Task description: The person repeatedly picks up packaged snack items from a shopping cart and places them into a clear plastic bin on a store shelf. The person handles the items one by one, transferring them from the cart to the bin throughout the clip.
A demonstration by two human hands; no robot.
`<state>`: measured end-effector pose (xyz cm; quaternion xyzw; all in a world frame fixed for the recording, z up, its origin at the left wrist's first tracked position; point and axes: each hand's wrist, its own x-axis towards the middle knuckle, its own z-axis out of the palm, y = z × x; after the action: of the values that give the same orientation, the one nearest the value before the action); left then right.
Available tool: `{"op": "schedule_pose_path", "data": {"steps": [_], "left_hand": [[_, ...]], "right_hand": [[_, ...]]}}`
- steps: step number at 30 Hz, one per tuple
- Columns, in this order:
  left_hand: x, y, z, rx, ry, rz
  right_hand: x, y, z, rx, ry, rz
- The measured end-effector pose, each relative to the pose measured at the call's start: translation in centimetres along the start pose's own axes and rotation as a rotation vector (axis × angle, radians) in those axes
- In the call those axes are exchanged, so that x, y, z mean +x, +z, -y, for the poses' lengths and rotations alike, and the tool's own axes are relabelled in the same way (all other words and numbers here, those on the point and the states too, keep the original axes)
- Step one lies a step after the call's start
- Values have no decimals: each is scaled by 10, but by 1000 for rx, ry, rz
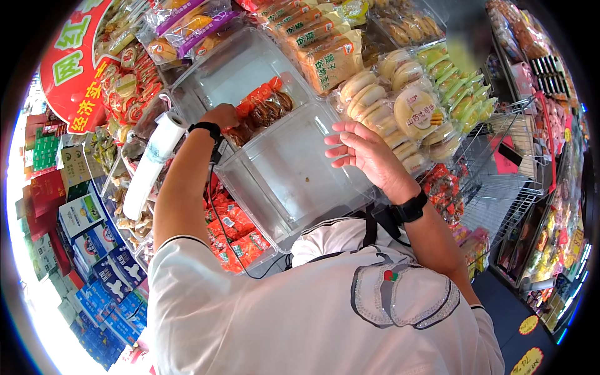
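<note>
My left hand (224, 117) reaches into the far clear plastic bin (243, 51), at the near end of some red-and-clear packets of brown food (267, 107). Its fingers are partly hidden, so whether they grip a packet does not show. My right hand (358, 147) is raised over the right side of a nearer clear plastic bin (300, 168), fingers apart and holding nothing. That nearer bin has a small brown speck on its bottom. Both wrists wear black bands, and a thin black cable hangs from the left one.
A roll of clear plastic bags (154, 159) stands left of the bins. Bagged bread (328, 61) and packed round cakes (415, 112) lie beyond and right. Red packets (234, 229) fill a bin near my left side. A wire shopping cart (501, 197) stands at right.
</note>
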<state>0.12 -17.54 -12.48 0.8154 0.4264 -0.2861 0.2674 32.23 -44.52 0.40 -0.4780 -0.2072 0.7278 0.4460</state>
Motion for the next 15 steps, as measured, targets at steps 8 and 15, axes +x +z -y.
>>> {"op": "schedule_pose_path", "data": {"steps": [8,15], "left_hand": [[9,14,24,118,69,-5],[-11,-5,3,33,-14,-115]], "right_hand": [[1,3,-1,16,25,8],[-4,-3,2,35,14,7]]}}
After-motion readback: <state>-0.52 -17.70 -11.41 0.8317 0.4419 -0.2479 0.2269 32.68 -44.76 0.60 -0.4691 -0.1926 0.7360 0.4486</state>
